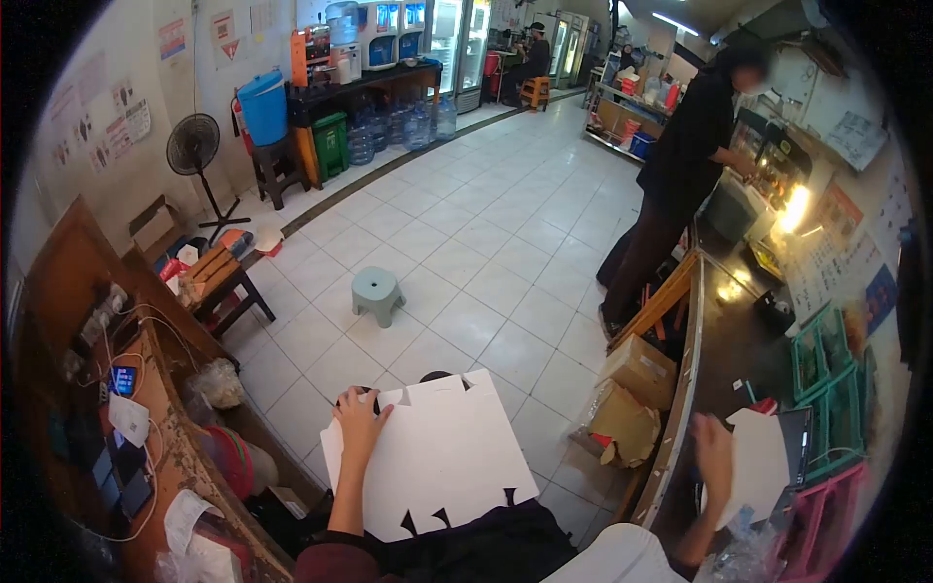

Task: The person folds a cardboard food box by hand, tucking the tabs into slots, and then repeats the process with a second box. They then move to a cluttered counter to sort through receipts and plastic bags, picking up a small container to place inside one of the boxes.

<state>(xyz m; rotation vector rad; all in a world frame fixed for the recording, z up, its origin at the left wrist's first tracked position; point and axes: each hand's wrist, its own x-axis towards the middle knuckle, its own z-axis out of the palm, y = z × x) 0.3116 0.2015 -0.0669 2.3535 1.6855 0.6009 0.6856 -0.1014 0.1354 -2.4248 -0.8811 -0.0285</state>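
Note:
A flat white cardboard piece (442,452) with notches and dark cut-outs along its edges lies across my lap. My left hand (360,420) holds it near its far left corner, fingers bent and thumb on the board. Over the edge of the right-hand counter is my right hand (714,452), blurred, so its finger pose is unclear. Just right of that hand, white sheets (758,462) lie on the counter, partly over a dark device. Another white piece (617,556) shows at the bottom edge.
A grey-green stool (377,294) stands on the tiled floor ahead. At the right counter (724,330) stands a person in dark clothes (680,146). Cardboard boxes (637,374) sit beside the counter, green baskets (836,413) on it. On my left is a worn table (175,447) with cables and phones.

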